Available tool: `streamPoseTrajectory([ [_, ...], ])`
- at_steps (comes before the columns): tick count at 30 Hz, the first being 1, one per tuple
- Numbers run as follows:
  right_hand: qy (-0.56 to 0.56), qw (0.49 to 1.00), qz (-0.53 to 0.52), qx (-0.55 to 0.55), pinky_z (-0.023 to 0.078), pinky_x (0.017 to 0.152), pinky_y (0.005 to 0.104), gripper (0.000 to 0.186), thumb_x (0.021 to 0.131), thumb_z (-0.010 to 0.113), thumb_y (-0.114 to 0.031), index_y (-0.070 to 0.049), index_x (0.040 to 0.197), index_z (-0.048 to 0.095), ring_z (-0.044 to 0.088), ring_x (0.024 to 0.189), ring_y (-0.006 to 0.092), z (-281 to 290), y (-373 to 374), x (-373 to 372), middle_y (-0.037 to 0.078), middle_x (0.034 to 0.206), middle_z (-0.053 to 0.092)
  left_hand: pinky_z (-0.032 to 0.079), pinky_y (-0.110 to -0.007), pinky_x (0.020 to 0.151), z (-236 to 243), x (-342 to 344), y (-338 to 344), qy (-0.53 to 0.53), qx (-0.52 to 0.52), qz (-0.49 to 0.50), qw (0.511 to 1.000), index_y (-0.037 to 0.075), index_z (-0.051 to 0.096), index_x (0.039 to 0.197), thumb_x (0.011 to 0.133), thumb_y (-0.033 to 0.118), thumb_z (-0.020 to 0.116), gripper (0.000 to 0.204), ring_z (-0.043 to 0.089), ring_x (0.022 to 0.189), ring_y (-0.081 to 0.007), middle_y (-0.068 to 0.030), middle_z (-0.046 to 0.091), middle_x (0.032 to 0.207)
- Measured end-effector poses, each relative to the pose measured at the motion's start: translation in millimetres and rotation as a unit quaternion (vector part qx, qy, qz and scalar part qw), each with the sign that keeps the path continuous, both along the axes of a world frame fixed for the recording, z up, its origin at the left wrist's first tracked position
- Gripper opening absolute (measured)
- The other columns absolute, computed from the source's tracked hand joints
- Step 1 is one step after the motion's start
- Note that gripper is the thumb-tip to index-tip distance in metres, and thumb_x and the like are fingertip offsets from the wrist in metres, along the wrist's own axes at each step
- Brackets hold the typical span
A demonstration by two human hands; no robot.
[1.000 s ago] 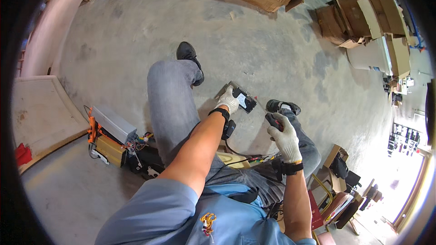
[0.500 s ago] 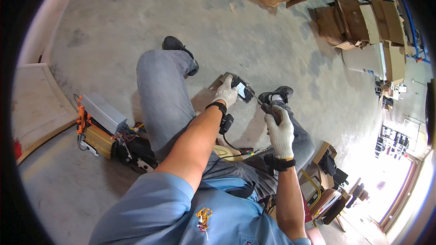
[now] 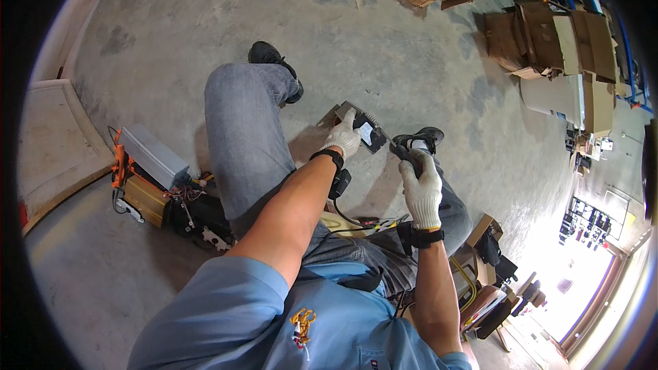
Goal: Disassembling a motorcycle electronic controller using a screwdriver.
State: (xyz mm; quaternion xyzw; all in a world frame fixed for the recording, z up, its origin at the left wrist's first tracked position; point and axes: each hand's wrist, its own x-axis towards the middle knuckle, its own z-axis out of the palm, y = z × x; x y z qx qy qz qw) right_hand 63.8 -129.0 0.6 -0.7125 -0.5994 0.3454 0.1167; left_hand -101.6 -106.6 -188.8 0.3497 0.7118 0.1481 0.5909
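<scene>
In a white knitted glove, my left hand (image 3: 345, 138) grips a small finned metal box (image 3: 375, 142) with a black face and a white label, holding it low between my legs. My gloved right hand (image 3: 423, 192) is closed around the dark handle of a screwdriver (image 3: 401, 151). The screwdriver's thin shaft points at the box's right-hand edge. Whether its tip touches the box is too small to tell. Black straps circle both my wrists, with a cable running from the left one.
On the left lie a silver box (image 3: 154, 156) and a gold box (image 3: 145, 200) with loose wires, beside a wooden board (image 3: 65, 144). Cardboard boxes (image 3: 528, 38) are stacked at far right. My shoes (image 3: 274, 62) rest on the concrete floor. Assorted parts (image 3: 490, 247) sit right of my leg.
Both hands keep their grips on the box and the screwdriver. My right hand has shifted slightly upward in the picture, and the whole view has moved a little.
</scene>
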Motion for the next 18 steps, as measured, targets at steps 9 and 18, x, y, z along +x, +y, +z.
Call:
streamPoseTrajectory([
  [9,0.009,1.000,0.007,-0.002,0.053,0.090,0.0364,0.037,0.093,0.069,-0.018,0.000,0.124,0.063,0.071,0.101,0.0283,-1.7,3.3,-1.8,0.020,0.108,0.073,0.045,-0.048,0.107,10.6,-0.1,1.7,-0.007,-0.007,-0.033,0.999,0.018,0.026,0.159,0.095,0.024,0.058,0.072,0.056,0.127,-0.0445,-0.0293,0.056,0.139],
  [18,0.002,1.000,0.008,0.001,0.054,0.090,0.0363,0.034,0.093,0.069,-0.016,0.000,0.123,0.064,0.071,0.101,0.0282,-0.1,3.2,-2.4,0.020,0.109,0.073,0.044,-0.049,0.108,1.6,0.9,-0.5,-0.015,0.010,-0.031,0.999,0.014,0.026,0.159,0.095,0.023,0.059,0.072,0.055,0.128,-0.0453,-0.0299,0.055,0.139],
])
